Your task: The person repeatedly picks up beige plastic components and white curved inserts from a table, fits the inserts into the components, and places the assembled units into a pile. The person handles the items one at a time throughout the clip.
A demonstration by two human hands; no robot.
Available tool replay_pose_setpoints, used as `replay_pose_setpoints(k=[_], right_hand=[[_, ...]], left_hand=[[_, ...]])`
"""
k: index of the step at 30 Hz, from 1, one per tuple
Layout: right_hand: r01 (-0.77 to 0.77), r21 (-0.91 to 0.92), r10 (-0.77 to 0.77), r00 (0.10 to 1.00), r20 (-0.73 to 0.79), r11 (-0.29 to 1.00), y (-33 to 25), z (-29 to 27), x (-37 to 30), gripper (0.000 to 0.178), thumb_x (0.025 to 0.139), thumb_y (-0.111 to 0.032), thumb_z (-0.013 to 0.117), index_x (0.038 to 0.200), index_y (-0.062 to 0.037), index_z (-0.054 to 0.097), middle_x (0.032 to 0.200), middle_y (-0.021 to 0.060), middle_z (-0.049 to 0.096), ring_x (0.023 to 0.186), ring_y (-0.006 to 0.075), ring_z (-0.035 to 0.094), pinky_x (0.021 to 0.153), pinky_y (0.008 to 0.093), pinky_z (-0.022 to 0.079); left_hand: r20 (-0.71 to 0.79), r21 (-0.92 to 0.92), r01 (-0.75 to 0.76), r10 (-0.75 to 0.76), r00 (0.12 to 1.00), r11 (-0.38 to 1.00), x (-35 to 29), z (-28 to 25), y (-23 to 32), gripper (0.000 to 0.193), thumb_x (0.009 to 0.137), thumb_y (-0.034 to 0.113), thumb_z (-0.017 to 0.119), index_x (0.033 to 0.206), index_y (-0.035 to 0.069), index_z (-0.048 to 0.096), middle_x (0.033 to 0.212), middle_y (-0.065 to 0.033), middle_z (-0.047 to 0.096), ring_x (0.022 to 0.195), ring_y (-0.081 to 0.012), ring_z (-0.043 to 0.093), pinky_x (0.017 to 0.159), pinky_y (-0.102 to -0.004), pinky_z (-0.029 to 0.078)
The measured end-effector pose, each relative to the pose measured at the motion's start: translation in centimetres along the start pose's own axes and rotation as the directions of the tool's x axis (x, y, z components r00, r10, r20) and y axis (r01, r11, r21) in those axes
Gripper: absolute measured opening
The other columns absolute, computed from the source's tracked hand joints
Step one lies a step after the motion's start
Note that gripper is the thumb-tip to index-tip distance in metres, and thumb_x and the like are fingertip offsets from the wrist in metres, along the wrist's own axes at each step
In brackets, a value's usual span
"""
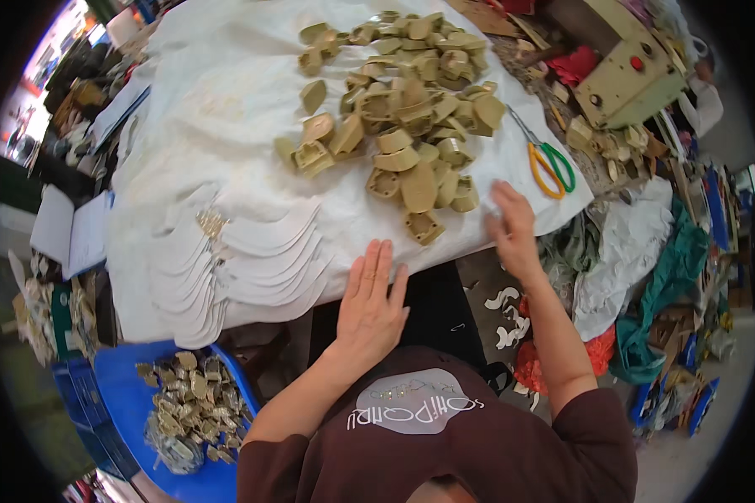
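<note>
Both my hands empty, fingers spread | left hand (371, 303) flat on the bench (226, 101) edge, right hand (512, 230) just right of tan heel pile (403, 109) | white cutouts (252, 268) fanned left of pile | pile looks unsorted, most work left

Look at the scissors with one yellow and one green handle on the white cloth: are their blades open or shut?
Shut. The scissors with one yellow and one green handle show their blades as a single thin line, with the handle loops side by side.

heel blocks (411, 109): tan plastic | loose heap on white sheet | nearest one (425, 226) at sheet edge
</note>
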State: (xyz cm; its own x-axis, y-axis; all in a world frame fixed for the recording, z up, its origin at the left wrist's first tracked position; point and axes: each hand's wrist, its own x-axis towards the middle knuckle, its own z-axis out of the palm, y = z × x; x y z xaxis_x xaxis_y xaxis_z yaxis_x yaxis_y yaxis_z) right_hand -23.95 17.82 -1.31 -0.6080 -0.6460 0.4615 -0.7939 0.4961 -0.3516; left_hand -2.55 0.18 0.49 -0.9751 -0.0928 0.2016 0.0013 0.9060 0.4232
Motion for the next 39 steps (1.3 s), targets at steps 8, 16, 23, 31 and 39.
replay_pose_setpoints(k=[8,16,23,31,39], right_hand=[[0.302,0.507,-0.330,0.943,-0.036,0.807,-12.6,1.3,4.7,0.034,0.072,0.005,0.068,0.103,-0.0056,0.058,0.100,0.0103,0.059,0.092,0.0302,0.055,0.077,0.0378,0.045],[0.434,0.328,-0.491,0.864,0.111,0.839,-19.0,9.9,9.4,0.009,0.076,-0.011,0.066,0.086,-0.0088,0.065,0.100,0.0022,0.058,0.100,0.0228,0.049,0.086,0.0372,0.030],[0.486,0.261,-0.531,0.835,0.142,0.834,-18.4,10.7,9.6,0.005,0.074,-0.007,0.065,0.078,-0.0073,0.062,0.098,0.0044,0.057,0.099,0.0234,0.050,0.085,0.0371,0.033],[0.173,0.621,-0.243,0.970,0.029,0.764,-16.9,5.6,10.6,0.006,0.082,-0.005,0.064,0.084,-0.0018,0.059,0.096,0.0081,0.060,0.095,0.0291,0.052,0.078,0.0364,0.044],[0.485,0.283,-0.531,0.839,0.115,0.827,-18.2,10.7,7.0,0.007,0.070,-0.002,0.057,0.073,-0.0067,0.062,0.111,0.0062,0.055,0.112,0.0263,0.042,0.093,0.0473,0.023]], left_hand=[[-0.404,-0.301,-0.042,-0.088,0.911,0.953,-4.5,-1.5,-2.6,0.037,0.068,-0.005,0.066,0.104,0.004,0.064,0.110,-0.0145,0.061,0.109,-0.0318,0.057,0.087,-0.0404,0.046],[-0.511,0.044,0.206,-0.155,0.846,0.978,-4.7,-4.3,-6.2,0.034,0.070,0.003,0.067,0.104,0.002,0.062,0.105,-0.0134,0.060,0.106,-0.0316,0.057,0.091,-0.0418,0.043],[-0.489,0.034,0.289,-0.236,0.840,0.957,-4.9,-2.7,-6.8,0.044,0.070,0.003,0.067,0.113,0.000,0.057,0.117,-0.0163,0.058,0.115,-0.0331,0.053,0.098,-0.0429,0.040],[-0.491,0.060,0.274,-0.210,0.846,0.960,-5.1,-2.4,-7.1,0.041,0.072,-0.002,0.061,0.113,-0.001,0.057,0.120,-0.0172,0.058,0.119,-0.0329,0.051,0.100,-0.0439,0.038],[-0.491,0.105,0.279,-0.195,0.849,0.954,-5.2,-2.5,-6.4,0.037,0.074,-0.005,0.058,0.111,0.000,0.059,0.121,-0.0173,0.058,0.125,-0.0329,0.047,0.104,-0.0463,0.032]])
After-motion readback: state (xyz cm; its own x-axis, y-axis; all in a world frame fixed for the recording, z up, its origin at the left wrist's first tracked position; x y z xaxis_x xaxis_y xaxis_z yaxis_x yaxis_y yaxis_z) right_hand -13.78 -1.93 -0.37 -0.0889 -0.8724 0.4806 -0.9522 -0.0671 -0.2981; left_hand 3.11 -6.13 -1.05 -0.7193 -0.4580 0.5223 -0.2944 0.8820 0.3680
